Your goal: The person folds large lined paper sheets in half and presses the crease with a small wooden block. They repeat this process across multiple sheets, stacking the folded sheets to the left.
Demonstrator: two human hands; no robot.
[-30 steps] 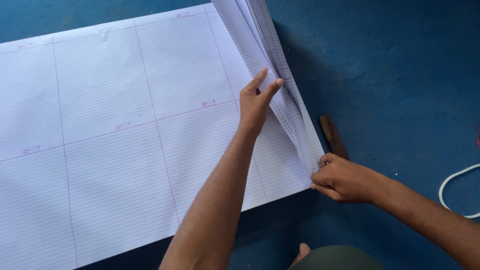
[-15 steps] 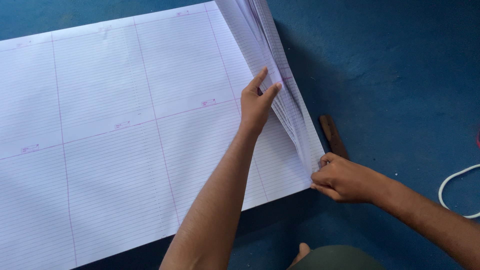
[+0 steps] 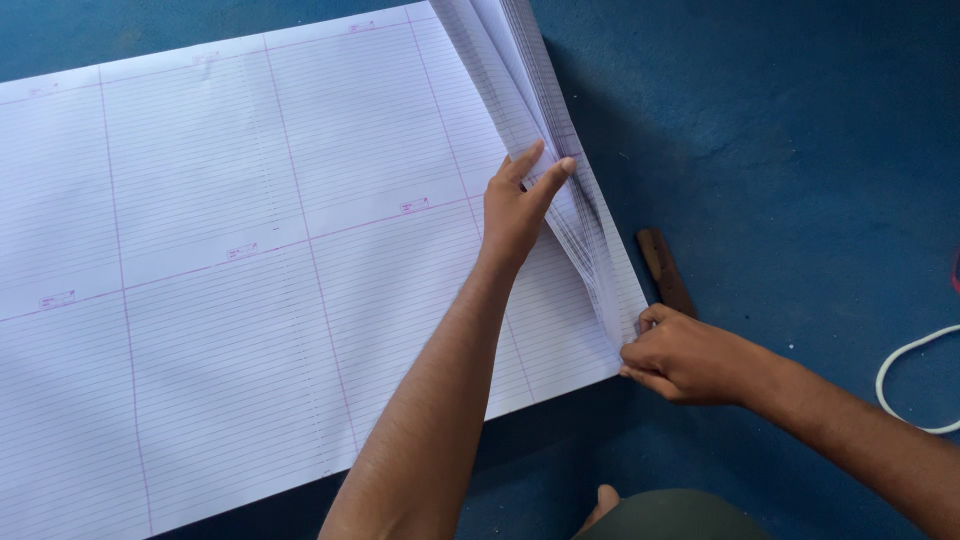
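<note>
White ruled paper sheets (image 3: 250,260) lie spread over the blue floor (image 3: 800,150). Nearest, the right hand (image 3: 690,357) pinches their near right corner in a closed grip; farther, the left hand (image 3: 515,205) fingers the lifted sheet edges (image 3: 545,130), its grip part open.

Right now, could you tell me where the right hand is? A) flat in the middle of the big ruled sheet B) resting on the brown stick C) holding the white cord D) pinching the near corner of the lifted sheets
D: the right hand pinches the near corner of the lifted sheets, while the left hand presses farther up their fold.
</note>
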